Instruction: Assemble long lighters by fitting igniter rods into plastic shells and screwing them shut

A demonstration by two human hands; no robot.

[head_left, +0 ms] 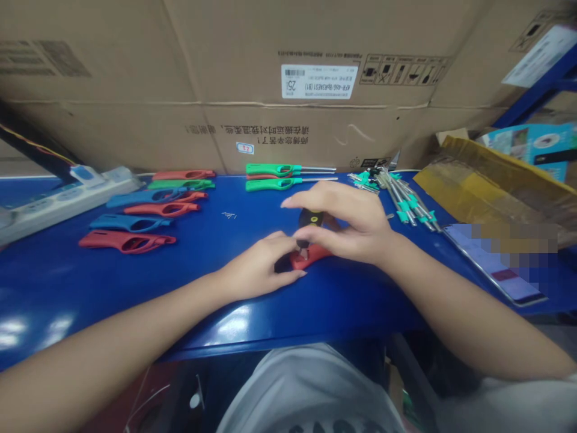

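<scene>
My right hand [356,222] is closed around a short black screwdriver [311,220] with a yellow mark on its handle. Its tip points down at a red lighter casing [319,255] lying on the table. My left hand [256,264] grips the left end of that casing, thumb on the near side and fingers on the far side. Part of the casing is hidden under both hands. Whether a screw sits under the tip cannot be made out.
Red, green and blue lighter casings [130,224] lie at the left, beside a white power strip [67,201]. Lighters with metal tubes [270,184] lie at the back. Small screws [229,214], loose metal tubes [408,198], a phone [491,264] and a taped box [491,180] are around.
</scene>
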